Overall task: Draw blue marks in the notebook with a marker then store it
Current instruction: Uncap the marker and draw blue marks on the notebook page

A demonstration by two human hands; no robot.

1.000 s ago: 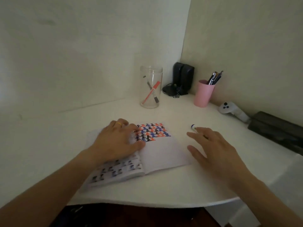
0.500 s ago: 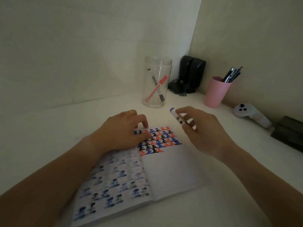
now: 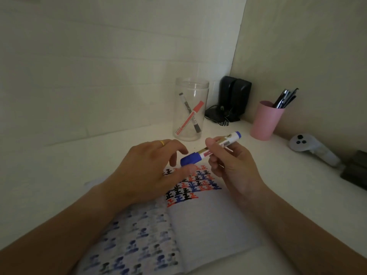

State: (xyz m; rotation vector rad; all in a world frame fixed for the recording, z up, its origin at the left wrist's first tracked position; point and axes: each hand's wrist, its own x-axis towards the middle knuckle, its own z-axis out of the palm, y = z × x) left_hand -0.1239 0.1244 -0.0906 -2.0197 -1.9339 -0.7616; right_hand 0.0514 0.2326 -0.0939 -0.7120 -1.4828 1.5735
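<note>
An open notebook lies on the white desk, its right page carrying rows of blue, red and black marks at the top. My right hand holds a white marker with a blue cap roughly level above the page, cap end pointing left. My left hand, with a gold ring, hovers over the notebook's top left; its thumb and fingers are spread around the blue cap, thumb tip just under it. Whether they touch the cap is unclear. A clear jar behind holds a red and a black marker.
A pink cup of pens stands at the back right, black speakers in the corner. A white controller and a dark box lie along the right wall. Walls close off the desk behind and to the right.
My right hand picked the blue marker off the desk and brought it over the notebook. My left hand lifted off the page and reached to the cap. The camera tilted closer.
</note>
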